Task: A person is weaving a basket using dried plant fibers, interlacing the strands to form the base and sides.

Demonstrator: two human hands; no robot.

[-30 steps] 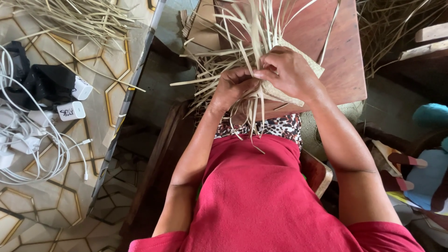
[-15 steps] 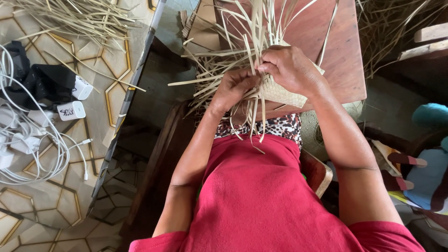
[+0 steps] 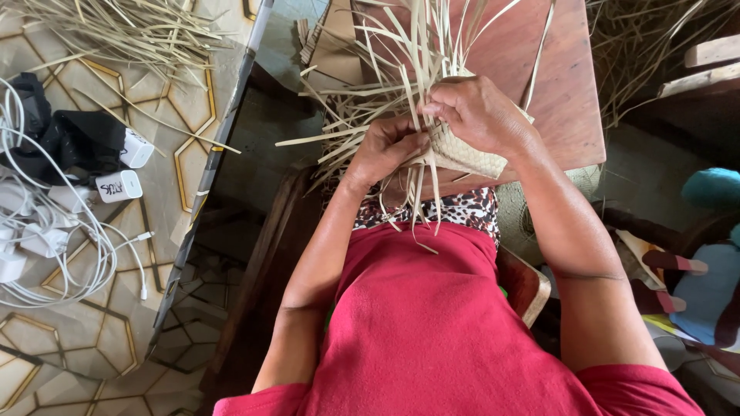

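1. Both hands together at centre, clamped on a half-woven palm-leaf piece; left hand grips its left edge from below, fingers curled in, right hand covers the top, fingertips pinching a loose strip.
2. Woven piece sits between the hands, just above the near edge of a reddish wooden board; finished part is a small pale checkered patch under the right hand, unwoven strips fan out far, left and down toward the body.
3. Some strips hang over a leopard-print cloth at the waist; red garment fills the near centre.
4. Folded tan leaf pieces lie far-left of the hands on the board's edge.
5. Left: patterned table with gold hexagon lines; a loose heap of dry strips at its far end, not in any container.
6. On that table, left edge: black pouch, white chargers and tangled white cables; pouch contents cannot tell.
7. Far right: more dry straw piled behind the board.
8. Right edge: blue and teal stuffed shapes, partly cut off.
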